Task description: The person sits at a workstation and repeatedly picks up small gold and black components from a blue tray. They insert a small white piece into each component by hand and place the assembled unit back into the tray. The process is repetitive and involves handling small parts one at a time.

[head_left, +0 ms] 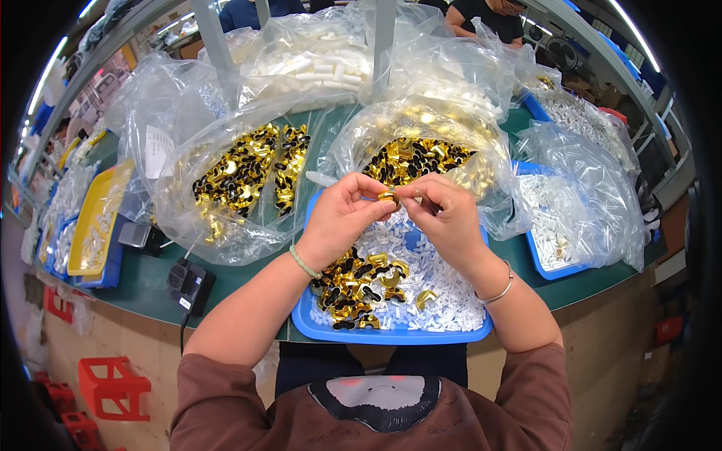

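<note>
Here, above a tray [391, 338] of white pieces [455, 301], the left hand [338, 208] pinches a gold part [389, 197] while the right hand [445, 214], fingertips nearly closed, grips its edge.

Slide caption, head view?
Left fingers grip a small gold part, right fingers at its edge, above a blue tray of gold pieces and white pieces.

A gold part [389, 197] is held between the left grip [342, 208] and right grip [447, 216]. A tray [391, 337] is placed below.
</note>
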A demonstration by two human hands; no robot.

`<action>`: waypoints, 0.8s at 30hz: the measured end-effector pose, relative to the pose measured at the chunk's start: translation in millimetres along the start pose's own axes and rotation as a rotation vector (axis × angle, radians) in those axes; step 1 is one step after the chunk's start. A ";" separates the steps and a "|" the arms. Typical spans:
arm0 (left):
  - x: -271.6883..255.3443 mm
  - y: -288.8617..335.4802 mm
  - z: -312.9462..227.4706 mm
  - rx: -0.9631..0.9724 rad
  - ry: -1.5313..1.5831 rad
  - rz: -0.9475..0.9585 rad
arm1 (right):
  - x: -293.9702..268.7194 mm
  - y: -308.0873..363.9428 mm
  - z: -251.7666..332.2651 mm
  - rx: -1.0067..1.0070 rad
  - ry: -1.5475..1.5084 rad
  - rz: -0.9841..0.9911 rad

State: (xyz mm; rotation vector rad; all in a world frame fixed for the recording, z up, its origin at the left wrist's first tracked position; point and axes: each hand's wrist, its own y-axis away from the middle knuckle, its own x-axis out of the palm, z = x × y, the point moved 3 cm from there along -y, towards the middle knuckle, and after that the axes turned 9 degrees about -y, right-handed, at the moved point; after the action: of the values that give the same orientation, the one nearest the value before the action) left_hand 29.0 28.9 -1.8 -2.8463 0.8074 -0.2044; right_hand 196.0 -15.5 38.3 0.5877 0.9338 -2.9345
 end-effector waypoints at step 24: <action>5.2 2.8 -8.0 0.103 -0.115 -0.035 | -11.5 -3.0 -1.2 0.236 -0.162 0.082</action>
State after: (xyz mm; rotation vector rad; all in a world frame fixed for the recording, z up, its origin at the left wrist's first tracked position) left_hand 30.5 22.7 5.8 -2.7484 0.7030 -0.0832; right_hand 206.8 -13.6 43.2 0.3737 0.5400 -2.9831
